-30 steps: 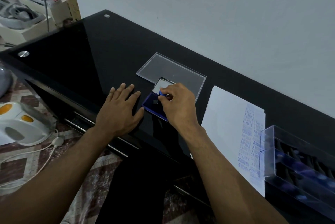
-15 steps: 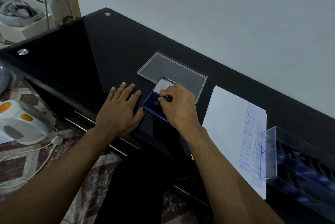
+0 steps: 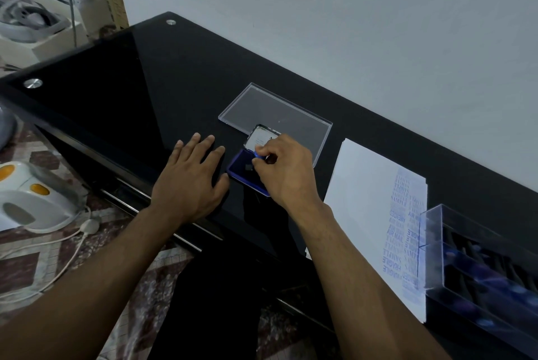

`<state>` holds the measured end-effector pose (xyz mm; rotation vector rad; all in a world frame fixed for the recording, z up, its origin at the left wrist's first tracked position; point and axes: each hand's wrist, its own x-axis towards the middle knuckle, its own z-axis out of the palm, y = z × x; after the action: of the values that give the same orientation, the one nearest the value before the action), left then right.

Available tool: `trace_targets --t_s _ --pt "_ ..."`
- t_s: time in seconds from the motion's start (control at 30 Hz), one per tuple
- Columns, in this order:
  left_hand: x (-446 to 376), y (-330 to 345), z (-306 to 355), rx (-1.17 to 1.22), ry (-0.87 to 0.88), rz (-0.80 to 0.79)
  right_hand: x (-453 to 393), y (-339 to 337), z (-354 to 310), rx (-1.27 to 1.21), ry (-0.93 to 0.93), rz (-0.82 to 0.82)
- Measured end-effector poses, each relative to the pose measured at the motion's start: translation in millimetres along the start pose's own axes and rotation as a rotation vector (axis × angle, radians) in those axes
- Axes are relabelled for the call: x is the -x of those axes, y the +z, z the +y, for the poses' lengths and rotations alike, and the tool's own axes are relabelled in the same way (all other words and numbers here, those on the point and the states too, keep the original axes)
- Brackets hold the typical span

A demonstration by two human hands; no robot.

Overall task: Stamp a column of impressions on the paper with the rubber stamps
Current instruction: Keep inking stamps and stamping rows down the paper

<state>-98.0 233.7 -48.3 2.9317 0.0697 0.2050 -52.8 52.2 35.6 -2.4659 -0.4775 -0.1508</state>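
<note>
My right hand (image 3: 283,168) pinches a small blue-topped rubber stamp (image 3: 260,156) and holds it down on the open blue ink pad (image 3: 241,170), whose lid (image 3: 259,138) stands tilted back. Most of the stamp is hidden by my fingers. My left hand (image 3: 190,177) lies flat on the black glass table (image 3: 145,91), fingers spread, its thumb against the pad's left edge. To the right lies the white paper (image 3: 366,185), with columns of blue impressions (image 3: 398,231) along its right side.
A clear plastic lid (image 3: 262,106) lies flat behind the ink pad. A clear box (image 3: 480,260) of more stamps sits at the right, overlapping the paper's edge. A white wall runs behind the table. A white appliance (image 3: 26,199) with a cord sits on the floor at left.
Both hands stay where they were on the ink pad and table. Only the view has shifted slightly.
</note>
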Motion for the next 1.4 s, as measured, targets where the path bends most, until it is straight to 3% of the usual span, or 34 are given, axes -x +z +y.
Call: trace_targets --t_s 0.73,1.4 --pt "-1.7 1.2 -0.2 -0.004 -0.012 -0.010 -0.6 -2.1 3.3 -0.004 0.014 -0.047" --pt "0.2 -1.3 0.0 0.005 -0.008 -0.006 3.7 6.6 7.1 -0.029 0.023 0.015"
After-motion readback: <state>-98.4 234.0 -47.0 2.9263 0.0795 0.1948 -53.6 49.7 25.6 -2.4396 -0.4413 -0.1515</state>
